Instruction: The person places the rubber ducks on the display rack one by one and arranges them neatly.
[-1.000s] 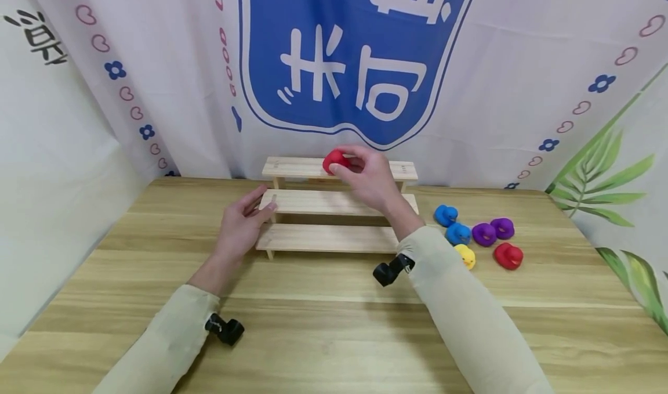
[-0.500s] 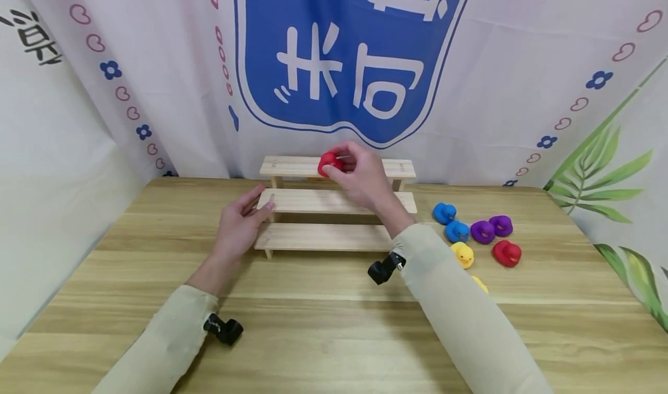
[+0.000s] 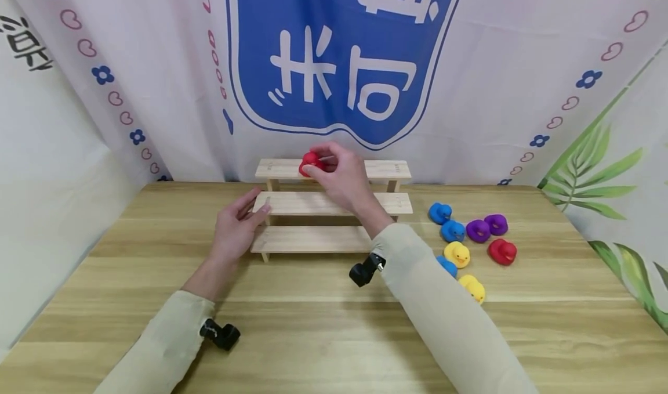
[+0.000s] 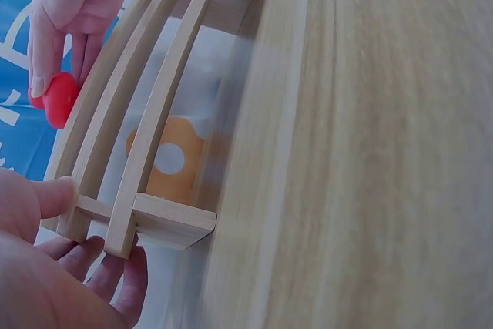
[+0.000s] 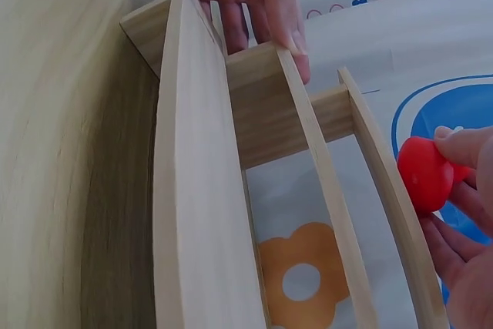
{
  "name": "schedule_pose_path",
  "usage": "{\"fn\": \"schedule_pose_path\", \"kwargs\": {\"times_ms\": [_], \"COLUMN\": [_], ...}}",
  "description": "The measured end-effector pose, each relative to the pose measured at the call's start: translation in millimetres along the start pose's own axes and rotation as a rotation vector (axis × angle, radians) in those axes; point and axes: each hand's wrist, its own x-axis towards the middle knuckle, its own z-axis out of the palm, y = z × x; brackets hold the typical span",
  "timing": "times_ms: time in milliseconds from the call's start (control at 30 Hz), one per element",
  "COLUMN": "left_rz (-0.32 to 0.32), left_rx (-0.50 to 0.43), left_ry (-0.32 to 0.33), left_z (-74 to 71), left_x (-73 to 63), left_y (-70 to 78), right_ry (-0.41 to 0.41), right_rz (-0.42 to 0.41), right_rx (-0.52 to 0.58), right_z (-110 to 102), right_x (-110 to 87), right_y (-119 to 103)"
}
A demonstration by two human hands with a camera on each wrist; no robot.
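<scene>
A three-tier wooden stand (image 3: 313, 240) sits against the curtain at the back of the table. My left hand (image 3: 235, 228) grips its left end, thumb on the middle tier and fingers around the side, as the left wrist view shows. Between thumb and fingers, my right hand (image 3: 341, 176) pinches a red rubber duck (image 3: 310, 165) right at the top tier, left of its middle. The right wrist view has the same red duck (image 5: 425, 175) beside the edge of the top board. No other duck is on the tiers.
Several rubber ducks lie right of the stand: blue ducks (image 3: 453, 231), purple ducks (image 3: 478, 231), yellow ducks (image 3: 457, 255) and one red duck (image 3: 503, 252). My right sleeve partly covers one lower blue duck (image 3: 447, 266). A printed curtain (image 3: 469, 104) hangs behind the table (image 3: 313, 336).
My right hand has moved left along the top tier with the red duck. More of the yellow and blue ducks shows beside the right sleeve. My left hand keeps its grip on the stand.
</scene>
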Motion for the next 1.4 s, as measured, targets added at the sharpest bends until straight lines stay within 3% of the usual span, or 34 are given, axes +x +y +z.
{"fn": "schedule_pose_path", "kwargs": {"times_ms": [600,1400], "left_rz": [-0.031,-0.039], "left_rx": [0.005,0.007], "left_ry": [0.022,0.018], "left_z": [-1.5,-0.9], "left_x": [-1.1,-2.7], "left_y": [0.2,0.3], "right_ry": [0.042,0.112], "right_rz": [0.030,0.054], "right_rx": [0.013,-0.166], "right_z": [28.1,44.1], "right_x": [5.0,7.8], "right_y": [-8.7,-11.0]}}
